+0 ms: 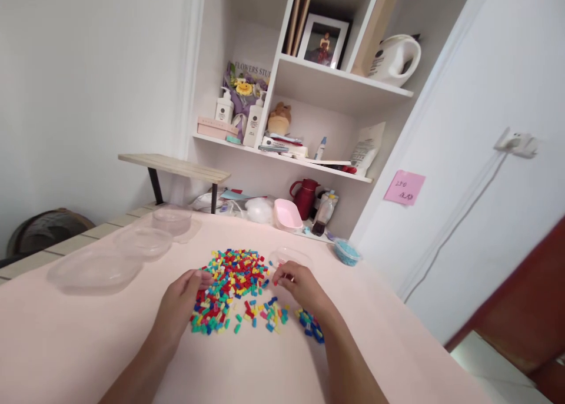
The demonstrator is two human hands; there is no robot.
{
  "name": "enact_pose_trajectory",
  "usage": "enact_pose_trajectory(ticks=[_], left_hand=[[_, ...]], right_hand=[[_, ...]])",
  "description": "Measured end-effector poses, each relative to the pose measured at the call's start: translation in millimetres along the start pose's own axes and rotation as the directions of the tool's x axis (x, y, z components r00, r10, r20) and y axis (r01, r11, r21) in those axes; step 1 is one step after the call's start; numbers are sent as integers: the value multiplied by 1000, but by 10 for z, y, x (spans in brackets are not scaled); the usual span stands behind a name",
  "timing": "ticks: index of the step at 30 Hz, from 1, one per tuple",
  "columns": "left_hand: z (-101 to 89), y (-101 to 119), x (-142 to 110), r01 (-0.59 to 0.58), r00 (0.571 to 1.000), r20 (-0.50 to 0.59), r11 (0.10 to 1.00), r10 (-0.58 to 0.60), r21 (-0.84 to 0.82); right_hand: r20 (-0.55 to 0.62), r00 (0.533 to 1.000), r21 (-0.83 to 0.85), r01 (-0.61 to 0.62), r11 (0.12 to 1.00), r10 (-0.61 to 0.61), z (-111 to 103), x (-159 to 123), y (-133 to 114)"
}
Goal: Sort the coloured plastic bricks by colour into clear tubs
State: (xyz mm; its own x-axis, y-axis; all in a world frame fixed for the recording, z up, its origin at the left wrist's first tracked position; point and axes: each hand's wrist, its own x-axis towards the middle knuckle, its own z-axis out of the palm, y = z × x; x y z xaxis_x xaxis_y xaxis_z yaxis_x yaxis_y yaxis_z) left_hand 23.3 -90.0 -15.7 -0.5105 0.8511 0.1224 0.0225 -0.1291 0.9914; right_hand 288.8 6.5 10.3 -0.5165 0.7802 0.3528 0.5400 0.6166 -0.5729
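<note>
A big pile of small plastic toy bricks [241, 274] in red, yellow, green, blue and white spreads over the middle of the table. At its left edge is my left hand [188, 289], palm turned inward and fingers stretched toward the bricks. My right hand [300, 281] is on the pile's right side, thumb and finger pinched on what looks like a small red brick [276, 282]. Just behind that hand stands a clear plastic container [289, 252] with a little red in it, partly covered by my fingers. A smaller cluster of mostly blue bricks [311, 326] lies beside my right forearm, partly hidden.
Several clear containers [95, 268] line the left of the pink table [247, 368]. A tub of light blue pieces [346, 252] stands at the right edge. Behind are a pink basin [288, 214], a red jug [305, 198], a bottle [324, 214] and a wooden stand [174, 165].
</note>
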Motion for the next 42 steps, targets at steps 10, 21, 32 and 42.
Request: enact_pose_trajectory(ticks=[10,21,32,42], left_hand=[[-7,3,15,35,999,9,999,-35,-10],[2,-28,15,16,1000,20,999,-17,33],[0,-42,21,19,999,35,999,-20,35],[-13,-17,24,16,1000,24,998,-17,53]], right_hand=[[-602,775,85,-175,981,190,-216,22,293],[112,980,104,152,983,-164,143,-7,-215],[208,955,-169,246,954,-210,416,21,-216],[112,985,31,130,991,-133,325,27,-209]])
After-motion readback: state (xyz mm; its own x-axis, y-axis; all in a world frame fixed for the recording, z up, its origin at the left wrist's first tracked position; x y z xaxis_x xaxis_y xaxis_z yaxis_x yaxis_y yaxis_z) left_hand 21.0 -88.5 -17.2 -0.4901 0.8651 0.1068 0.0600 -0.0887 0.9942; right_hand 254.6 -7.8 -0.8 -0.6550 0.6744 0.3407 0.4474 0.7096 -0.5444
